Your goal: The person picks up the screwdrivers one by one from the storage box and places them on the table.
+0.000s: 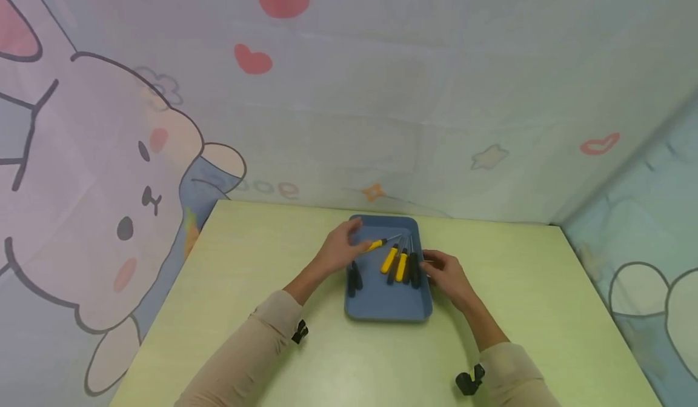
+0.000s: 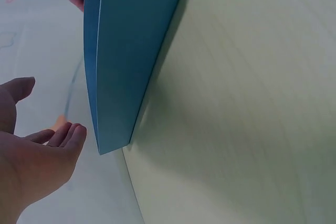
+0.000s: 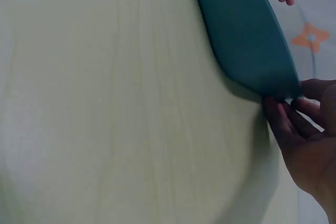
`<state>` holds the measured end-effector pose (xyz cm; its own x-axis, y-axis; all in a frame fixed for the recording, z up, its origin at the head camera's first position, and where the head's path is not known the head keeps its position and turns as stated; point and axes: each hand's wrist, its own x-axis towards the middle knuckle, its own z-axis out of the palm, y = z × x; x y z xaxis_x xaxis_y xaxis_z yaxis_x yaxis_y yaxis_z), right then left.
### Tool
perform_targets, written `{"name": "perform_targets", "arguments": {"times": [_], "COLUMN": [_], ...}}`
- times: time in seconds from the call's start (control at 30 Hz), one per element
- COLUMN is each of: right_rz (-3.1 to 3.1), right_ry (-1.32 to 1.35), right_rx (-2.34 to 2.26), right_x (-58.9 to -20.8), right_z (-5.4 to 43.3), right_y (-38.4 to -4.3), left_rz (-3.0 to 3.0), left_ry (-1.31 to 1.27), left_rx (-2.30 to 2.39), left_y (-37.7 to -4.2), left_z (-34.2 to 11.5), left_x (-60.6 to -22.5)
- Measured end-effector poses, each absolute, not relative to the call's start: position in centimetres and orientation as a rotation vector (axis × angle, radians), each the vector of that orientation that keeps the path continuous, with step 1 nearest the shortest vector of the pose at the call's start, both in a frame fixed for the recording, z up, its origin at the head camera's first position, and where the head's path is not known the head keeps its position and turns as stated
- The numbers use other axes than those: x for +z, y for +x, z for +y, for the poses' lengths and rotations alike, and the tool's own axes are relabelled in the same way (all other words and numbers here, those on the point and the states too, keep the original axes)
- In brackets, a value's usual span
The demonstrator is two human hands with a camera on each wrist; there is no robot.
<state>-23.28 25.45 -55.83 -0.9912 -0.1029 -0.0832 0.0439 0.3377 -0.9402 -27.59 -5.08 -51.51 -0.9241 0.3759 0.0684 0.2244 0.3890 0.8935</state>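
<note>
A shallow blue tray [image 1: 389, 307] lies on the table with several screwdrivers in it. On its right side, yellow-handled screwdrivers [image 1: 402, 266] and a black-handled screwdriver [image 1: 415, 271] lie bunched, shafts pointing away. Another yellow screwdriver [image 1: 376, 245] lies slanted by my left thumb. Black handles [image 1: 354, 278] show along the left wall. My left hand [image 1: 339, 251] is over the tray's left side; in the left wrist view its thumb and fingers are spread, with nothing between them. My right hand [image 1: 448, 277] holds the tray's right edge, thumb at the rim and fingers against the outer wall [image 3: 247, 30].
The pale yellow table [image 1: 512, 286] extends on both sides of the tray and in front of it. Behind it hangs a printed cloth [image 1: 382, 92] with hearts and a cartoon rabbit. Black devices [image 1: 470, 380] are strapped near both wrists.
</note>
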Motion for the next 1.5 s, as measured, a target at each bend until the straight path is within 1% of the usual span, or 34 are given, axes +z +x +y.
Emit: {"name": "perform_targets", "arguments": {"times": [0.3,0.7,0.97,1.2,1.4,1.5], "right_rz": [2.431,2.452,2.439,2.434,2.46,2.468], "right_ry": [-0.017,0.037,0.039,0.057,0.048,0.066], "right_rx": [-1.841,-1.914,-1.976,-2.014,-2.009,-1.998], "right_x": [-57.4,-58.0,-58.3,-58.3,-58.5,-58.6], "right_z": [26.3,25.6,25.7,25.7,25.5,25.5], "right_y": [-23.2,-22.7,-22.6,-22.8,-22.8,-22.7], "left_rz": [2.561,2.723,2.775,2.81,2.83,2.843], "left_ry": [0.637,0.737,0.75,0.788,0.745,0.764], "left_rx": [1.392,1.151,0.91,0.742,0.587,0.492], "left_y": [-28.5,-29.9,-29.9,-30.6,-30.9,-30.9], "left_z": [-5.1,-3.9,-3.2,-2.3,-1.6,-1.3], "left_x": [-51.2,-51.8,-51.3,-52.0,-52.2,-52.4]}}
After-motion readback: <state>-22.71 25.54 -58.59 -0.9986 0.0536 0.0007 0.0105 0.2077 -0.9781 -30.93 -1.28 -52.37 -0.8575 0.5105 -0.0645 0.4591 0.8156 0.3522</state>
